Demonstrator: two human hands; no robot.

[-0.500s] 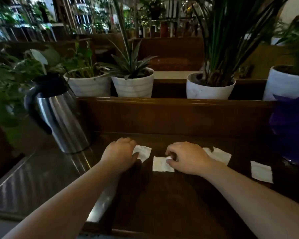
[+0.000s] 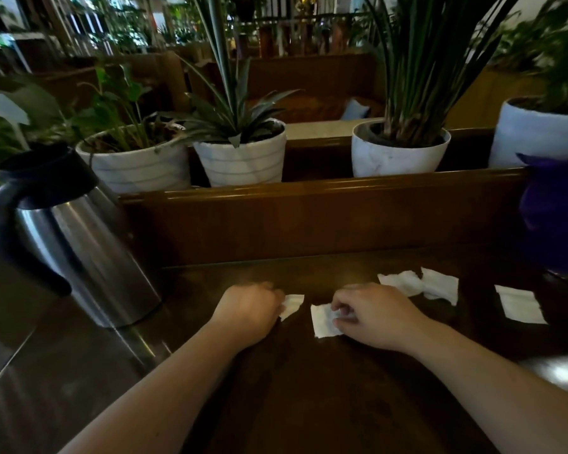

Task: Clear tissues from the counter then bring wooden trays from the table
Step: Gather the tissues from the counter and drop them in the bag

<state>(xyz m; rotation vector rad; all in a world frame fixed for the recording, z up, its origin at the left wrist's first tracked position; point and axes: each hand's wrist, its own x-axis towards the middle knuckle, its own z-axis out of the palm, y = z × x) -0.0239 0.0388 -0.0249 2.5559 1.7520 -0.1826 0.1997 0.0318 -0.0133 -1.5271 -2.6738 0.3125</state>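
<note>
Several white tissues lie on the dark wooden counter (image 2: 309, 394). My left hand (image 2: 248, 311) is curled over one small tissue (image 2: 292, 305), whose right end sticks out from under the fingers. My right hand (image 2: 371, 314) pinches the right edge of a second tissue (image 2: 322, 321) with fingers bent. A crumpled tissue (image 2: 420, 285) lies further right and behind my right hand. A flat square tissue (image 2: 520, 304) sits at the far right. No wooden trays are in view.
A steel thermos jug (image 2: 76, 244) with a black handle stands at the left on the counter. A raised wooden ledge (image 2: 309, 198) carries several white plant pots (image 2: 243, 158). A purple object (image 2: 558, 217) stands at the right edge.
Both hands have closed tighter on their tissues. The left tissue is drawn further under the left fingers, and the right fingers have pinched the middle tissue's edge. The view has shifted slightly closer.
</note>
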